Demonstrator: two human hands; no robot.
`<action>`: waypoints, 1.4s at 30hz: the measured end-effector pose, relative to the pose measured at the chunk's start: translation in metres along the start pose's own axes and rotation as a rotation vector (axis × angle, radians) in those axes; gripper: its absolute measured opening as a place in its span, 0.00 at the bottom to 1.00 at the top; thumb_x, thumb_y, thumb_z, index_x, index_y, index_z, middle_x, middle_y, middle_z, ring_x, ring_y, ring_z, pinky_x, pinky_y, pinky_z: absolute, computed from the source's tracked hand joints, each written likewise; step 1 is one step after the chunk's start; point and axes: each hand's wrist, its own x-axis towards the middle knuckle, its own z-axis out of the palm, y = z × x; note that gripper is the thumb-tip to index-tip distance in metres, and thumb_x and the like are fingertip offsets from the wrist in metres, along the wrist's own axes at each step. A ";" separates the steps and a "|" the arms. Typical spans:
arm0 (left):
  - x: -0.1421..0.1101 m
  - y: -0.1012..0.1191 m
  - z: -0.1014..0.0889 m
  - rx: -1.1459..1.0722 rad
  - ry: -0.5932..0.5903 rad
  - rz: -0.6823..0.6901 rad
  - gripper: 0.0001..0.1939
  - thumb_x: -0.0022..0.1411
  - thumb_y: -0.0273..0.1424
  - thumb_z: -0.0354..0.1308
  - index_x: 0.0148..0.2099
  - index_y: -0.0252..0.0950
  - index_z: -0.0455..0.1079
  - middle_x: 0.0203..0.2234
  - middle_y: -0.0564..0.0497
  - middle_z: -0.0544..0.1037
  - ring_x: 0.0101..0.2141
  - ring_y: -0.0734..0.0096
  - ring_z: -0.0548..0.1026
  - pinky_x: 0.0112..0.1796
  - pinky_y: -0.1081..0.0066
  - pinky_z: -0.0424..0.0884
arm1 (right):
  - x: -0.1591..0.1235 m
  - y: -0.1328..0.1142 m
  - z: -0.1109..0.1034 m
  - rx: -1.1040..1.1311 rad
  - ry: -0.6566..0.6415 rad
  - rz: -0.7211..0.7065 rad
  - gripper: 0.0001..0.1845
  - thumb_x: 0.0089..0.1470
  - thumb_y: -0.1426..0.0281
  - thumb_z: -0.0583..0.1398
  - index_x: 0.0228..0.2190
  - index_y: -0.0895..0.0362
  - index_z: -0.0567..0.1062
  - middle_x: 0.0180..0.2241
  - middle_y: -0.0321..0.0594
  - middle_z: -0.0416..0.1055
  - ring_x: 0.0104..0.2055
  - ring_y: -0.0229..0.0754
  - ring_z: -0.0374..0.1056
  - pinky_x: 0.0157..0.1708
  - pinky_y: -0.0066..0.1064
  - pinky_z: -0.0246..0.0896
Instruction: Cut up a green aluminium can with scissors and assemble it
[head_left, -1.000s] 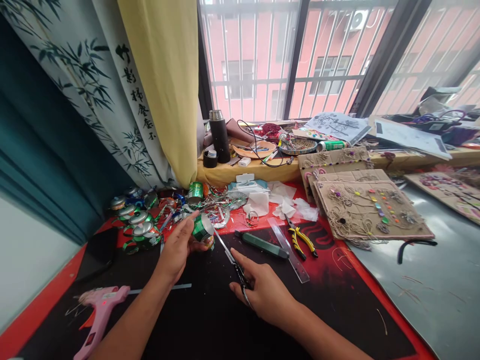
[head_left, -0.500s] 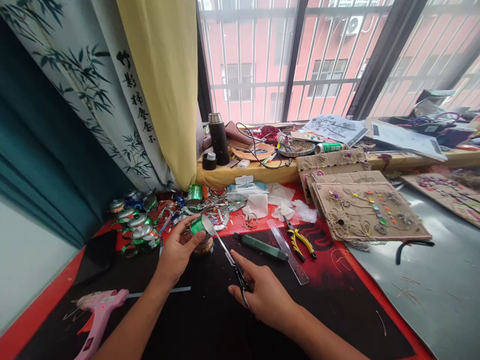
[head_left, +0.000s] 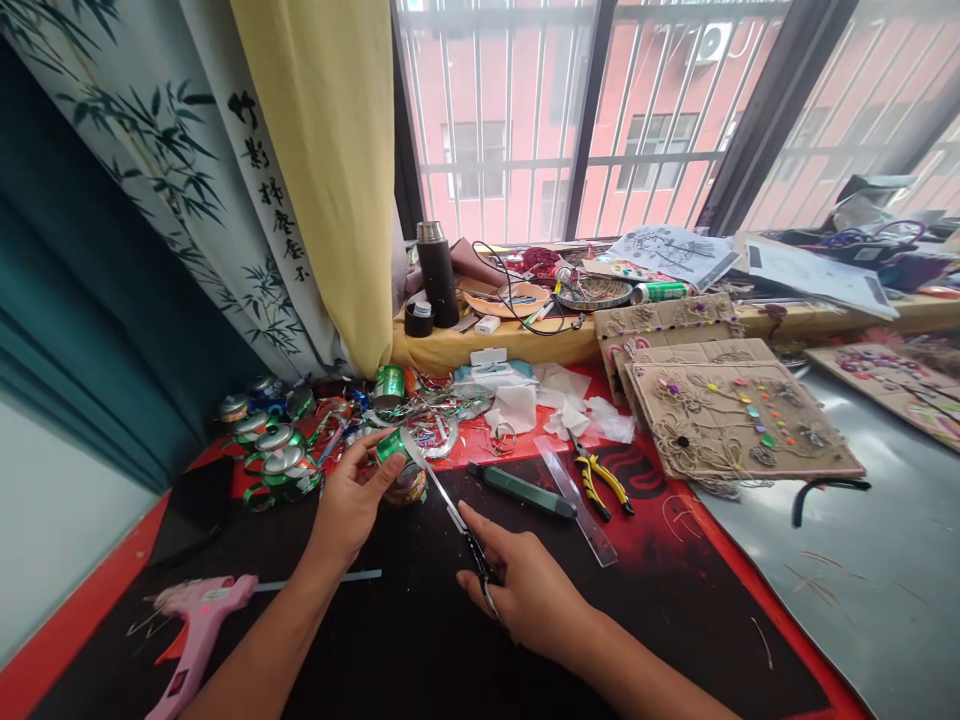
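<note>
Between the thumb and fingers of my left hand [head_left: 351,500] is a cut piece of green drink can [head_left: 391,446], its silvery inside turned to the right. My right hand [head_left: 517,580] is closed round the handles of a pair of scissors [head_left: 466,535]. The narrow blades reach up and left to the can's rim, touching or nearly so. Behind and below the can piece a small gold-patterned can [head_left: 409,487] stands on the black mat [head_left: 420,640], partly hidden.
Left lie a pink glue gun [head_left: 202,620], a black phone [head_left: 193,512] and several small can teapots [head_left: 285,468]. Metal scraps [head_left: 442,405] fill the back. Right are a green utility knife [head_left: 525,493], a clear ruler [head_left: 577,510], yellow-handled pliers [head_left: 604,485] and decorated cardboard [head_left: 739,415].
The can piece has tipped slightly and moved a little left in my left hand, the scissor blades following its rim. My right hand has barely moved.
</note>
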 end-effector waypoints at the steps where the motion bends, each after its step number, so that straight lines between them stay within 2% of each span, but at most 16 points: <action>1: 0.000 0.000 0.000 -0.005 0.000 -0.005 0.33 0.51 0.51 0.78 0.54 0.40 0.79 0.44 0.47 0.84 0.41 0.59 0.83 0.40 0.65 0.83 | 0.000 0.000 0.000 0.009 -0.005 0.000 0.43 0.59 0.69 0.65 0.73 0.52 0.65 0.25 0.28 0.66 0.25 0.36 0.56 0.27 0.26 0.50; 7: -0.006 0.007 0.008 -0.064 0.026 -0.063 0.35 0.48 0.53 0.79 0.51 0.38 0.78 0.37 0.50 0.84 0.31 0.62 0.83 0.31 0.66 0.82 | 0.000 -0.001 -0.002 -0.015 0.006 0.003 0.44 0.58 0.67 0.67 0.73 0.52 0.66 0.24 0.27 0.61 0.25 0.36 0.53 0.26 0.26 0.47; 13: -0.005 0.009 0.012 -0.094 0.033 -0.077 0.35 0.46 0.54 0.79 0.49 0.38 0.76 0.34 0.51 0.84 0.28 0.61 0.83 0.28 0.66 0.82 | 0.001 0.001 0.001 -0.027 0.007 -0.008 0.42 0.59 0.70 0.64 0.73 0.54 0.65 0.26 0.29 0.67 0.25 0.35 0.52 0.28 0.26 0.51; 26: -0.008 0.012 0.013 -0.131 0.036 -0.136 0.38 0.44 0.55 0.80 0.49 0.37 0.76 0.31 0.52 0.83 0.29 0.58 0.85 0.24 0.69 0.79 | 0.000 -0.002 -0.001 -0.013 0.001 -0.019 0.44 0.58 0.69 0.66 0.73 0.54 0.65 0.25 0.28 0.64 0.25 0.35 0.51 0.27 0.26 0.49; 36: -0.008 0.013 0.013 -0.185 0.015 -0.166 0.32 0.44 0.56 0.79 0.38 0.37 0.74 0.27 0.53 0.82 0.29 0.59 0.85 0.28 0.68 0.82 | 0.000 -0.001 0.003 0.005 0.008 -0.036 0.42 0.59 0.72 0.63 0.73 0.53 0.65 0.28 0.30 0.69 0.25 0.35 0.55 0.29 0.25 0.53; 42: -0.008 0.014 0.013 -0.218 0.006 -0.200 0.32 0.46 0.56 0.79 0.39 0.37 0.74 0.26 0.52 0.82 0.28 0.58 0.85 0.25 0.68 0.81 | 0.001 -0.002 0.003 -0.052 0.002 0.001 0.43 0.59 0.71 0.65 0.73 0.52 0.64 0.24 0.27 0.62 0.24 0.35 0.52 0.26 0.26 0.47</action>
